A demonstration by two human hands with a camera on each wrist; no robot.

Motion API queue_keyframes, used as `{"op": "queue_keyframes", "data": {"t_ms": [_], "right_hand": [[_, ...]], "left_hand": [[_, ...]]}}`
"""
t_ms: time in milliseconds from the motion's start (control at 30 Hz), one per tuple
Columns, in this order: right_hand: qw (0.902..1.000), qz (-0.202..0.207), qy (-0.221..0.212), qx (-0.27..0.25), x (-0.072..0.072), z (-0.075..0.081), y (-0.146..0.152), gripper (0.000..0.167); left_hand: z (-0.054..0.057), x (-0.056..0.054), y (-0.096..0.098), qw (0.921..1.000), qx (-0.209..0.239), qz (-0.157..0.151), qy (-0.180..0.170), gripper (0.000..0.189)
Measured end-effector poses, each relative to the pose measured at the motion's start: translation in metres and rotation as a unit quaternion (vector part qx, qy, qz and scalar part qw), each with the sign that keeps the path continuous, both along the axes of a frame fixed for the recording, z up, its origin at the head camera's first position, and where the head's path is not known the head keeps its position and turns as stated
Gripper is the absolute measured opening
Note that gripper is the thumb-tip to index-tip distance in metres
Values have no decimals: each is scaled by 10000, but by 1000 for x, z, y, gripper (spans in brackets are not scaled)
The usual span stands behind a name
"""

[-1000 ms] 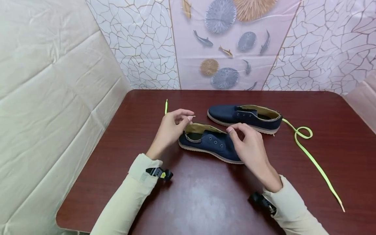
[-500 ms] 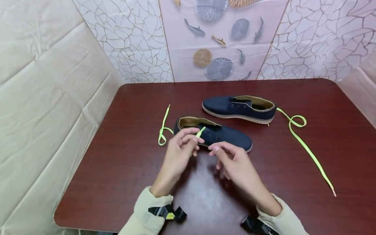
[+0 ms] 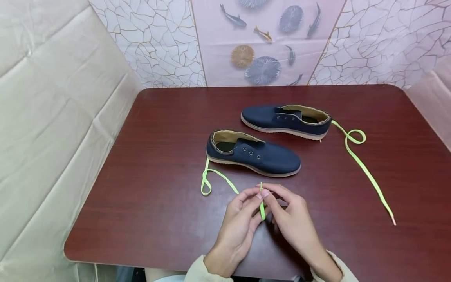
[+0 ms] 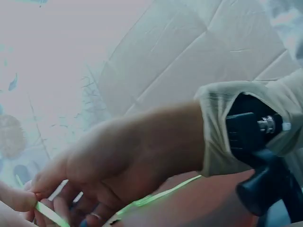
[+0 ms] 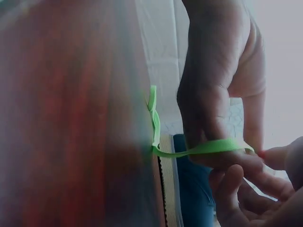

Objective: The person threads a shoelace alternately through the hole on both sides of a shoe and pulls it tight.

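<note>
A neon yellow-green shoelace [image 3: 262, 211] runs between both hands in front of the near shoe. My left hand [image 3: 237, 225] holds it, with the lace draped across its fingers. My right hand [image 3: 296, 217] pinches it close to its tip, thumb against fingers, right beside the left fingertips. From the left hand the lace runs back through a small loop to the heel of the near navy shoe [image 3: 278, 158], which has a tan lining and a row of eyelets. The lace band [image 5: 215, 146] shows across the fingers in the right wrist view.
Behind, a matching navy shoe [image 3: 258, 116] points left. Its own green shoelace [image 3: 370, 178] curls out from the heel toward the front right. The dark red table [image 3: 148, 188] ends at the back against a patterned wall covering [image 3: 267, 43].
Both hands have come toward the table's front edge, drawing the shoelace from the left to the near side of the shoe. My right hand now pinches the lace; the head view has tilted down.
</note>
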State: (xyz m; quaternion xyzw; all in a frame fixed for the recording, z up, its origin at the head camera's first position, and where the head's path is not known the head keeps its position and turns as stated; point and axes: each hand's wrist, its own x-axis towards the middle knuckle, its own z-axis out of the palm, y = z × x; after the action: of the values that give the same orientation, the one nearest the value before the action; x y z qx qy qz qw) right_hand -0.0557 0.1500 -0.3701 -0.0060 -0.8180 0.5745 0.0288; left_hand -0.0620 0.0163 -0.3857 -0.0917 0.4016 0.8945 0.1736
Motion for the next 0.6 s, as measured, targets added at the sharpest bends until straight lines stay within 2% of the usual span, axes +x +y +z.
{"op": "queue_keyframes", "data": {"t_ms": [100,233,333,467,533,600], "right_hand": [[9995,-100,266,102,8,-1,2,16],[9988,-333,329,174,20,-4,4,11],[9981,-377,409,255,25,-5,3,11],[9983,-328,479,17,25,-1,3,11],[9985,-360,220,-338,25,4,5,12],[9971,-387,-122,-648,26,8,9,17]], "left_hand": [[-4,9,5,10000,-26,50,-46,19],[-11,21,8,9999,-94,5,-115,17],[-12,27,5,9996,-281,-59,-54,15],[-7,25,-4,9946,-886,-398,361,14],[-4,21,-11,9877,-1254,-606,706,17],[2,14,-19,9762,-1681,-852,1071,21]]}}
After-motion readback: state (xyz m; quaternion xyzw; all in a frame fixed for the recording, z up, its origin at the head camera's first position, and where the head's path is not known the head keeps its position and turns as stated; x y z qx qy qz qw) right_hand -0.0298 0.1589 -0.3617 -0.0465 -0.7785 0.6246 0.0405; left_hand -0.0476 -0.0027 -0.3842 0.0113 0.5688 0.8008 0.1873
